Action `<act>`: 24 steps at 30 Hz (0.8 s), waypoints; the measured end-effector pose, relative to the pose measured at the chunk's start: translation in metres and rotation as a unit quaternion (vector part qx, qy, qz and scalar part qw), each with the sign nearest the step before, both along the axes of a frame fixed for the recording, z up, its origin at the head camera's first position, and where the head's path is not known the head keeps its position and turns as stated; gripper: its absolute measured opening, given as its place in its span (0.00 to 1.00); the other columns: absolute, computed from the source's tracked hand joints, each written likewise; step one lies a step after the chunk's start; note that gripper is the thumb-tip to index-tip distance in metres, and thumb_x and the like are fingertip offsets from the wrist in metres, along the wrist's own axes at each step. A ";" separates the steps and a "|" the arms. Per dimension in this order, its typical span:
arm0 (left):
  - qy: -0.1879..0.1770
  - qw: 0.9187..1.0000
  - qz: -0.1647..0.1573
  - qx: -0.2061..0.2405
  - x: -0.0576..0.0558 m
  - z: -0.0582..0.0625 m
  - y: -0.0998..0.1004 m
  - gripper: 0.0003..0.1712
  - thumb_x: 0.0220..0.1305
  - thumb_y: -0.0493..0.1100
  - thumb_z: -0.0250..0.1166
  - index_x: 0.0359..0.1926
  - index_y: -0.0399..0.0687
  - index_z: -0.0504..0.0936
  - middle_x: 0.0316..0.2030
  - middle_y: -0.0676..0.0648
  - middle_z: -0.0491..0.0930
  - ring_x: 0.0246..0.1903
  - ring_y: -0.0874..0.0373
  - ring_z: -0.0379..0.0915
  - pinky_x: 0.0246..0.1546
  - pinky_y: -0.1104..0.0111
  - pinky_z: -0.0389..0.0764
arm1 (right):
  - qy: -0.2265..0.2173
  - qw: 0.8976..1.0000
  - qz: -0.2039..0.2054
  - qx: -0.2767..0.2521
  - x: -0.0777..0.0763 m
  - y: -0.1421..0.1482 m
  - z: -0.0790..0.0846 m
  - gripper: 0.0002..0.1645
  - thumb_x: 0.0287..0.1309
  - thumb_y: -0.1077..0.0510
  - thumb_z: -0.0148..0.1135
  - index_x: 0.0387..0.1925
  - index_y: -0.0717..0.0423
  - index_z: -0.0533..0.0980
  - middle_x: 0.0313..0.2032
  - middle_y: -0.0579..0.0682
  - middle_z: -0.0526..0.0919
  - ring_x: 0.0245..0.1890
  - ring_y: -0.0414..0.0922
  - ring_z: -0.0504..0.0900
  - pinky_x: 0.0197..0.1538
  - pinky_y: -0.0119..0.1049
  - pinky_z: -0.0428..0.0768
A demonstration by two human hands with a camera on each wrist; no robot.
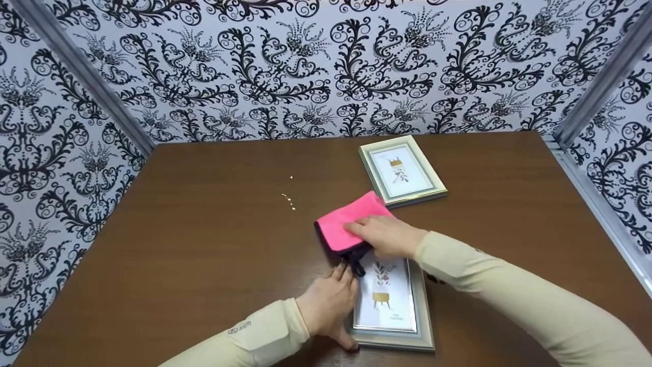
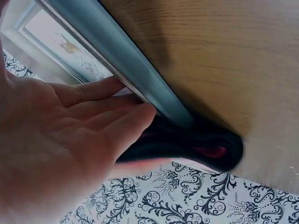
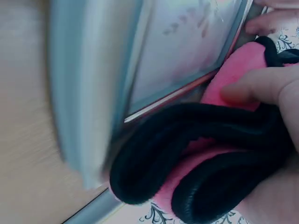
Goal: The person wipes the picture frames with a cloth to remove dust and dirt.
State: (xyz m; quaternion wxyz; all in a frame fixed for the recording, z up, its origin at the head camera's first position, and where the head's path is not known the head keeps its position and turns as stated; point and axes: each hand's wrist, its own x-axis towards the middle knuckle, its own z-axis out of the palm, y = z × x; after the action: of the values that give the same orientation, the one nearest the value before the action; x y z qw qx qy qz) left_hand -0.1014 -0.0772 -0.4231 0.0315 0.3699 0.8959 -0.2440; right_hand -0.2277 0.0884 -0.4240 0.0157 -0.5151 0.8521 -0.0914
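Observation:
A picture frame (image 1: 423, 326) with a pale border lies on the table, its print showing a gold chair and a leafy sprig. My right hand (image 1: 389, 235) grips a folded pink cloth (image 1: 340, 230) with black edging over the frame's far end, which the cloth hides. In the right wrist view, the cloth (image 3: 236, 70) is doubled into thick folds against the frame's corner. My left hand (image 1: 328, 303) rests along the frame's left side, fingers extended by the cloth's black loop (image 1: 356, 266), thumb at the near left corner.
A second, similar picture frame (image 1: 439, 189) lies farther back, close behind the cloth. Several small white bits (image 1: 289, 200) are scattered on the brown table (image 1: 204, 229) left of it. Patterned panels (image 1: 316, 66) close off the back and sides.

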 end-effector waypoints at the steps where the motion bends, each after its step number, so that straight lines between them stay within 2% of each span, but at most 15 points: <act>1: 0.001 1.000 0.001 0.005 0.000 -0.001 0.001 0.66 0.31 0.87 0.59 0.59 0.38 0.72 0.57 0.40 0.73 0.58 0.48 0.69 0.58 0.67 0.69 | -0.008 1.000 0.006 0.001 -0.002 -0.004 -0.001 0.35 0.47 0.71 0.65 0.61 0.63 0.70 0.49 0.61 0.80 0.46 0.56 0.80 0.55 0.47 0.74; 4: 0.011 1.000 -0.002 0.010 -0.001 -0.002 0.005 0.60 0.27 0.87 0.60 0.50 0.43 0.75 0.47 0.45 0.79 0.50 0.50 0.73 0.52 0.67 0.73 | -0.027 0.999 0.021 -0.001 -0.006 -0.015 -0.005 0.33 0.51 0.66 0.67 0.61 0.58 0.72 0.52 0.57 0.80 0.50 0.54 0.79 0.57 0.45 0.73; 7: 0.022 1.000 -0.009 0.004 -0.002 0.000 0.010 0.57 0.24 0.87 0.62 0.44 0.46 0.76 0.38 0.49 0.80 0.43 0.52 0.75 0.46 0.68 0.75 | -0.034 0.999 0.034 -0.006 -0.009 -0.017 -0.007 0.30 0.53 0.65 0.67 0.60 0.57 0.73 0.54 0.54 0.80 0.53 0.52 0.77 0.60 0.44 0.71; 11: 0.036 0.999 -0.007 -0.011 -0.004 0.001 0.015 0.61 0.20 0.88 0.62 0.46 0.45 0.77 0.41 0.46 0.80 0.42 0.53 0.74 0.42 0.68 0.76 | -0.056 0.998 0.027 -0.008 -0.012 -0.006 -0.004 0.34 0.49 0.69 0.67 0.61 0.58 0.73 0.55 0.55 0.79 0.55 0.53 0.76 0.61 0.45 0.70; 14: 0.034 0.999 -0.002 -0.011 -0.004 0.002 0.016 0.62 0.18 0.88 0.62 0.46 0.44 0.78 0.44 0.43 0.80 0.44 0.52 0.76 0.36 0.68 0.78 | -0.082 0.997 0.001 -0.003 -0.014 0.007 -0.003 0.37 0.47 0.71 0.68 0.62 0.57 0.71 0.55 0.58 0.78 0.55 0.55 0.76 0.59 0.48 0.71; 19: 0.024 1.000 0.003 0.001 -0.005 0.002 0.014 0.56 0.18 0.87 0.64 0.39 0.47 0.78 0.36 0.48 0.82 0.38 0.54 0.80 0.20 0.68 0.76 | -0.099 0.995 -0.032 -0.007 -0.017 0.030 -0.002 0.40 0.44 0.75 0.64 0.63 0.56 0.71 0.53 0.59 0.79 0.50 0.58 0.78 0.55 0.51 0.74; 21: 0.020 1.000 0.003 0.002 -0.005 0.002 0.012 0.57 0.18 0.87 0.65 0.41 0.45 0.79 0.38 0.46 0.82 0.40 0.52 0.80 0.22 0.67 0.78 | -0.096 0.995 -0.038 -0.008 -0.019 0.039 -0.002 0.39 0.44 0.74 0.64 0.62 0.55 0.72 0.52 0.59 0.79 0.49 0.59 0.78 0.54 0.52 0.75; 24: 0.018 1.000 0.002 -0.001 -0.005 0.003 0.011 0.64 0.19 0.87 0.64 0.48 0.40 0.80 0.50 0.36 0.79 0.51 0.46 0.77 0.30 0.66 0.81 | -0.087 0.995 -0.048 -0.007 -0.021 0.051 -0.002 0.35 0.47 0.70 0.68 0.61 0.55 0.73 0.51 0.59 0.80 0.49 0.60 0.79 0.53 0.53 0.75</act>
State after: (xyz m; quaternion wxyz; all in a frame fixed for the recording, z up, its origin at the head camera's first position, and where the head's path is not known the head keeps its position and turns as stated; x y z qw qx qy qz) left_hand -0.1063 -0.0661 -0.4200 0.0164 0.3638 0.8968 -0.2511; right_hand -0.2488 0.1390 -0.4256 0.0813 -0.4635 0.8708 -0.1424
